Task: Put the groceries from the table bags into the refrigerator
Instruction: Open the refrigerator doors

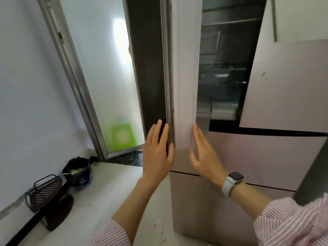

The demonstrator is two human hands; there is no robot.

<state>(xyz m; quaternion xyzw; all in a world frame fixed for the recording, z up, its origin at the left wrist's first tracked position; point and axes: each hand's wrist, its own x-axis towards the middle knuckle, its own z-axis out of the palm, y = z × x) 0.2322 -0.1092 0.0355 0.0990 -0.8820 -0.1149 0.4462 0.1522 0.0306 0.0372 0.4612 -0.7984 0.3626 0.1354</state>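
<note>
- Both hands are empty and spread flat, fingers apart, one on each side of the fridge door's lower edge; neither is clamped on anything.
- Your left hand (158, 150) lies against the outer face of the left door (184, 86), fingertips up by the dark seal strip. Keep it flat there as a guide rather than hooking fingers round the edge, where they could get pinched.
- That door is seen edge-on and stands part open. Whether you are swinging it wider or shutting it cannot be told from this view, so move it slowly and in one direction with both palms.
- Your right hand (204, 151), with the watch (232, 181) on its wrist, is at the inner side of the same edge, just below a clear door bin (204, 114). Push on the door's frame, not on that bin, which looks like thin plastic.
- Inside the refrigerator (225, 71), dark shelves show through the gap, and the right door (287, 82) also looks swung out.
- No groceries or bags are in view; they are presumably on the worktop out of frame, so open fully before fetching them.
</note>
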